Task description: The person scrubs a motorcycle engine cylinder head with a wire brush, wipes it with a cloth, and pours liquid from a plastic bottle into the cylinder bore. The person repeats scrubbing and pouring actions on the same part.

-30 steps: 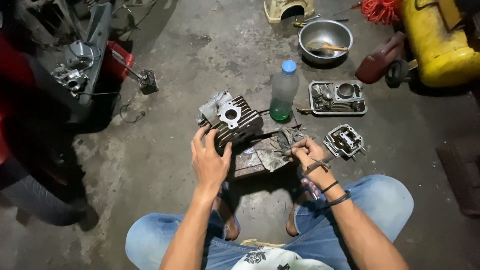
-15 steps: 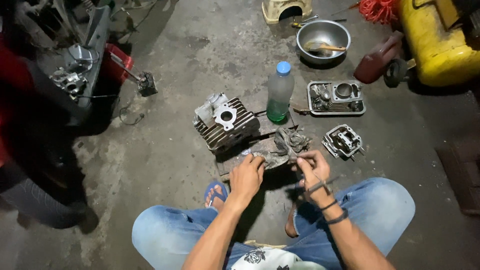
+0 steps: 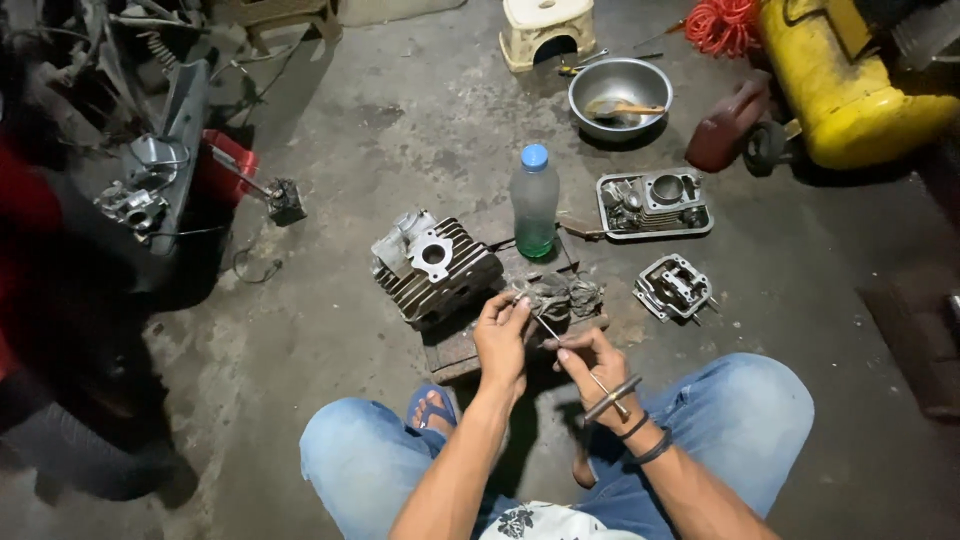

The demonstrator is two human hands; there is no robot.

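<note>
My left hand (image 3: pixel 502 335) pinches a dirty grey rag (image 3: pixel 556 294) that lies on a wooden board (image 3: pixel 455 350). My right hand (image 3: pixel 586 362) grips a thin metal tool (image 3: pixel 590 375) whose shaft runs up into the rag, its cross handle sticking out by my wrist. A finned engine cylinder (image 3: pixel 433 266) rests on the board just left of my left hand, apart from it.
A plastic bottle (image 3: pixel 534 202) with green liquid stands behind the rag. To the right are a cylinder head (image 3: pixel 675 286), a parts tray (image 3: pixel 655 203), a steel bowl (image 3: pixel 620 92), a small stool (image 3: pixel 546 29) and a yellow tank (image 3: pixel 852 75). Motorcycle parts (image 3: pixel 150 190) lie at left.
My left hand left the finned cylinder and took hold of the rag. My right hand drew back toward me with the tool. The view shifted slightly.
</note>
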